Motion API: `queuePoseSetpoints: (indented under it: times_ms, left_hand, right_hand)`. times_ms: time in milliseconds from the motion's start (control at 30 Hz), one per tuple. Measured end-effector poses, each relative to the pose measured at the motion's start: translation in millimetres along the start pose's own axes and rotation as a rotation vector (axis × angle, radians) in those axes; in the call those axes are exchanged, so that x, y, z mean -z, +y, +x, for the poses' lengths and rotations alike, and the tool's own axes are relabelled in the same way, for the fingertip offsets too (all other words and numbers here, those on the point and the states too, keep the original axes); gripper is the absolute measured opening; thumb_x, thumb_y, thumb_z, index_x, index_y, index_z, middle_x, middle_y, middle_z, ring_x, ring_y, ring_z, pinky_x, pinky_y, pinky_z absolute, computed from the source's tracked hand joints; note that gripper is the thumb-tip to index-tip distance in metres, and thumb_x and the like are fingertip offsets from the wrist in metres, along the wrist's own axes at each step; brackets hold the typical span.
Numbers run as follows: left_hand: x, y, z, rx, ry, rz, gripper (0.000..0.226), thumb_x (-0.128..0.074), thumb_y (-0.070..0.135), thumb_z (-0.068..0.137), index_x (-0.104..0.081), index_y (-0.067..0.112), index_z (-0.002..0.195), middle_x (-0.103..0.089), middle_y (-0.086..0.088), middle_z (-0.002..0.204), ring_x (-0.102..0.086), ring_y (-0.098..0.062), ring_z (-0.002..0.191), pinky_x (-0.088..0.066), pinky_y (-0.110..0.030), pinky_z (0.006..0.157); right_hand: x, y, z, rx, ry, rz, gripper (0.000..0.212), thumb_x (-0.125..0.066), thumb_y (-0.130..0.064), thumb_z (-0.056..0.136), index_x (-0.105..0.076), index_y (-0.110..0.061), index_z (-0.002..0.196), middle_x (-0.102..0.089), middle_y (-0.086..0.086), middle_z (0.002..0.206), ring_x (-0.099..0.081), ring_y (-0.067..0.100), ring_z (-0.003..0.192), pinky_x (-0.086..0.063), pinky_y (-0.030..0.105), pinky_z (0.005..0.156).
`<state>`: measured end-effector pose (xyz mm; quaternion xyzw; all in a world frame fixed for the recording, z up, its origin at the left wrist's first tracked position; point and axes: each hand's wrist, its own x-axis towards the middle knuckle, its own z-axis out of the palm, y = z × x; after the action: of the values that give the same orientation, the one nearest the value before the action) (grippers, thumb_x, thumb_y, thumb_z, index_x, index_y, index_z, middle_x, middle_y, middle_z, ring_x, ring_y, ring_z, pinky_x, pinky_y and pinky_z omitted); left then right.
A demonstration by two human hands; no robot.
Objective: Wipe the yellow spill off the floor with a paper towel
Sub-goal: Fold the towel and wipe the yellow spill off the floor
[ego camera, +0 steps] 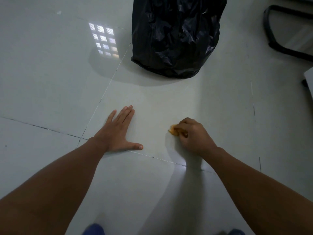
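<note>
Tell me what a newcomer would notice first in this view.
Likely the black trash bag standing on the floor at top centre. Then the right hand gripping a yellow-stained paper towel against the tile, while the left hand rests flat, fingers spread, beside it.

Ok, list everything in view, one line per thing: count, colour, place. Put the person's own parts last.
bin bag: one, black and crinkled, standing on the floor at top centre.
chair frame: one, black, top right, cut off by the edge.
pale object: one, grey-white, at the right edge; too little shows to name it.
floor: glossy pale tiles with dark grout lines, a window reflection left of the bag.
paper towel: one, wadded and stained yellow-orange, on the floor under the right hand.
knees: two, blue cloth, bottom edge.
left hand: flat on the floor, fingers straight.
right hand: fingers curled round the towel, pressing it to the floor.
</note>
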<state>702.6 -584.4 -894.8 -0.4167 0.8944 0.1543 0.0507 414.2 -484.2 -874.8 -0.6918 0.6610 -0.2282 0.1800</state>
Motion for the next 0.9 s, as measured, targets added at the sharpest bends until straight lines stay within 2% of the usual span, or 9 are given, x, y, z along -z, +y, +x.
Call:
queuePoseSetpoints:
  times_ms: [200, 300, 400, 467, 567, 667, 733, 833, 900]
  left_hand:
    - [-0.7, -0.1, -2.6, -0.037, -0.005, 0.042, 0.141, -0.035, 0.102, 0.060, 0.014, 0.012, 0.158, 0.024, 0.001, 0.166, 0.028, -0.010, 0.150, 0.011, -0.044, 0.125]
    - [-6.6, 1.6, -13.2, -0.098, 0.017, 0.050, 0.134, -0.036, 0.098, 0.069, 0.009, 0.010, 0.159, 0.018, -0.001, 0.168, 0.023, -0.011, 0.152, 0.004, -0.045, 0.127]
    - [-11.5, 0.4, -17.0, -0.093, 0.050, 0.052, 0.125, -0.026, 0.096, 0.074, 0.003, 0.010, 0.160, 0.010, -0.002, 0.169, 0.017, -0.011, 0.154, 0.001, -0.044, 0.127]
    - [-13.2, -1.2, -14.6, -0.096, 0.067, 0.037, 0.119, -0.021, 0.093, 0.077, -0.001, 0.010, 0.160, 0.006, -0.002, 0.170, 0.014, -0.010, 0.154, 0.000, -0.043, 0.126]
    - [-15.5, -1.3, -14.9, -0.096, 0.100, 0.039, 0.114, -0.020, 0.090, 0.081, -0.005, 0.009, 0.160, 0.002, -0.003, 0.170, 0.009, -0.012, 0.155, -0.003, -0.043, 0.126]
    - [-16.9, -1.3, -14.5, -0.097, 0.104, 0.048, 0.112, -0.021, 0.089, 0.082, -0.005, 0.010, 0.160, 0.002, -0.002, 0.170, 0.009, -0.011, 0.155, -0.003, -0.043, 0.126]
    - [-15.8, -2.0, -13.5, -0.096, 0.104, 0.042, 0.113, -0.022, 0.089, 0.082, -0.005, 0.010, 0.160, 0.002, -0.001, 0.170, 0.009, -0.011, 0.155, -0.003, -0.043, 0.126]
    - [-16.7, -1.5, -12.6, -0.094, 0.112, 0.040, 0.112, -0.024, 0.089, 0.082, -0.007, 0.010, 0.160, 0.002, -0.001, 0.170, 0.009, -0.010, 0.155, -0.003, -0.042, 0.126]
    - [-17.3, -1.7, -12.4, -0.094, 0.118, 0.041, 0.113, -0.023, 0.089, 0.081, -0.009, 0.010, 0.160, 0.001, -0.001, 0.170, 0.008, -0.010, 0.155, -0.003, -0.042, 0.126]
  right_hand:
    - [-22.5, -28.9, 5.4, 0.099, -0.078, 0.071, 0.020, -0.068, -0.006, 0.084, -0.077, -0.015, 0.099, -0.069, 0.002, 0.096, -0.061, 0.020, 0.085, -0.053, 0.032, 0.076]
    - [-27.5, -42.4, -4.2, 0.280, -0.224, 0.038, 0.022, -0.062, -0.007, 0.087, -0.075, -0.014, 0.104, -0.067, 0.004, 0.101, -0.059, 0.020, 0.087, -0.050, 0.030, 0.076]
    - [-19.8, -34.6, -27.3, 0.395, -0.313, -0.008, 0.024, -0.060, -0.007, 0.085, -0.072, -0.014, 0.105, -0.066, 0.004, 0.105, -0.057, 0.021, 0.088, -0.050, 0.029, 0.076]
    - [-8.0, -13.3, -35.5, 0.329, -0.235, -0.043, 0.024, -0.063, -0.007, 0.083, -0.072, -0.015, 0.104, -0.066, 0.002, 0.104, -0.057, 0.020, 0.088, -0.051, 0.031, 0.075]
    - [13.9, 21.0, -33.4, 0.041, 0.036, -0.053, 0.025, -0.070, -0.003, 0.079, -0.075, -0.016, 0.099, -0.069, 0.000, 0.099, -0.060, 0.021, 0.088, -0.053, 0.033, 0.077]
    - [28.5, 39.1, -28.0, -0.179, 0.140, -0.080, 0.024, -0.067, -0.002, 0.081, -0.076, -0.016, 0.098, -0.069, 0.003, 0.097, -0.060, 0.024, 0.091, -0.045, 0.025, 0.079]
    - [25.9, 36.6, -29.1, -0.184, 0.145, -0.089, 0.023, -0.066, -0.002, 0.080, -0.076, -0.014, 0.097, -0.067, 0.004, 0.093, -0.059, 0.024, 0.088, -0.045, 0.025, 0.076]
    - [10.6, 20.0, -35.9, -0.081, 0.132, -0.095, 0.020, -0.067, -0.002, 0.076, -0.074, -0.011, 0.092, -0.064, 0.004, 0.088, -0.060, 0.023, 0.082, -0.052, 0.031, 0.071]
    - [2.6, 9.7, -33.9, -0.046, 0.104, -0.058, 0.021, -0.067, -0.002, 0.076, -0.073, -0.011, 0.093, -0.064, 0.003, 0.090, -0.061, 0.022, 0.083, -0.052, 0.029, 0.072]
